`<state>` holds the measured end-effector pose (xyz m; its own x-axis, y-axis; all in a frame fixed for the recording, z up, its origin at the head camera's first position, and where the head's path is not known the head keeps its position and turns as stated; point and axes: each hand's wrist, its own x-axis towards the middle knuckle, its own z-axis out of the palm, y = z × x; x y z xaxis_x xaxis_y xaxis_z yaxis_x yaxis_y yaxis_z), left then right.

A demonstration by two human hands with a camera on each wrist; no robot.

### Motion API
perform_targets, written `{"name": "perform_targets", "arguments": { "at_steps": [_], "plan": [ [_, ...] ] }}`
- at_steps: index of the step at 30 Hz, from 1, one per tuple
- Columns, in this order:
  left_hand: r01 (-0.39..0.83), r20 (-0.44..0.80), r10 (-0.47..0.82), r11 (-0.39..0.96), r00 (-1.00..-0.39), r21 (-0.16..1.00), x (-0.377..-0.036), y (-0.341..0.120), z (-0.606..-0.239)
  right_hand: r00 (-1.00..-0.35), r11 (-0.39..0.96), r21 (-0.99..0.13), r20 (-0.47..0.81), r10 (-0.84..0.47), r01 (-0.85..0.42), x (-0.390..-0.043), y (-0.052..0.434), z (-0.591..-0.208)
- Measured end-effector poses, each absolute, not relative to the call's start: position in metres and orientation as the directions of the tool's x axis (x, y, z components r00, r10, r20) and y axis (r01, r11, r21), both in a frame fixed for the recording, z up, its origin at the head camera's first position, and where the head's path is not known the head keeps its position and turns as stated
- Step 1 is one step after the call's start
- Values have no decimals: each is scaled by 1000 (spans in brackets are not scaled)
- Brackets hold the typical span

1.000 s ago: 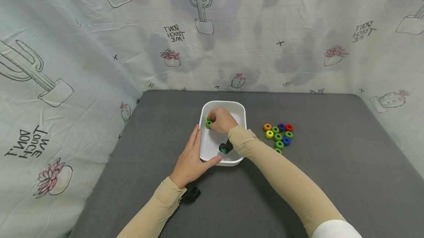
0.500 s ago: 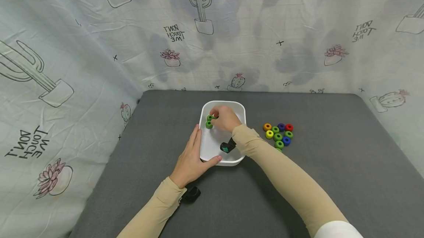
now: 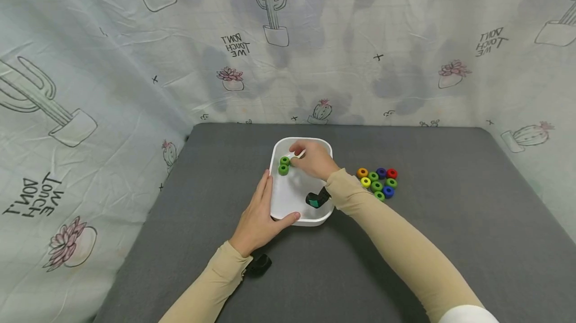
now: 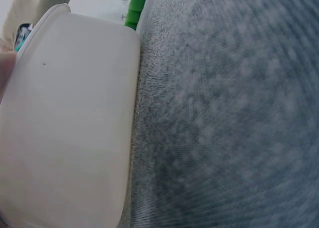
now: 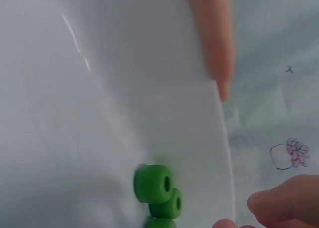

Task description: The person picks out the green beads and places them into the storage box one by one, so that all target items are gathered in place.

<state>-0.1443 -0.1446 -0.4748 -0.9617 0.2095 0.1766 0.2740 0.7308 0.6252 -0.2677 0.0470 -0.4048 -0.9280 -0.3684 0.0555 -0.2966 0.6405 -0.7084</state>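
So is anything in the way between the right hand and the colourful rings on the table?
Yes: the side of the white tray stands between the right hand and the rings. Nothing else visible does. The hand may need lifting over.

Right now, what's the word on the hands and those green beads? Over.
Left hand against tray. Right hand over tray, no bead seen in grip. Three green beads inside, bunched. Right hand hides part of tray.

One tray (image 3: 300, 221), three green beads (image 5: 152, 184) inside, at least nine beads (image 3: 376, 186) outside.
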Motion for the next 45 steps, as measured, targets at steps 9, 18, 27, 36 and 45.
{"name": "perform_targets", "arguments": {
  "at_steps": [9, 18, 27, 36, 45],
  "plan": [
    [280, 187, 208, 733, -960, 619, -145, -145, -476, -926, 608, -729, 96, -365, -315, -253, 61, -396],
    [267, 173, 204, 734, -964, 625, -145, -145, -477, -918, 557, -755, 148, -368, -345, -233, 76, -397],
    [272, 181, 203, 731, -962, 626, -145, -144, -477, -912, 526, -760, 216, -349, -382, -213, 94, -394],
    [269, 178, 202, 725, -963, 634, -145, -143, -476, -921, 504, -782, 230, -315, -367, -193, 119, -393],
    [268, 174, 204, 723, -963, 637, -146, -144, -476, -942, 523, -792, 190, -277, -314, -181, 148, -403]
  ]
}}
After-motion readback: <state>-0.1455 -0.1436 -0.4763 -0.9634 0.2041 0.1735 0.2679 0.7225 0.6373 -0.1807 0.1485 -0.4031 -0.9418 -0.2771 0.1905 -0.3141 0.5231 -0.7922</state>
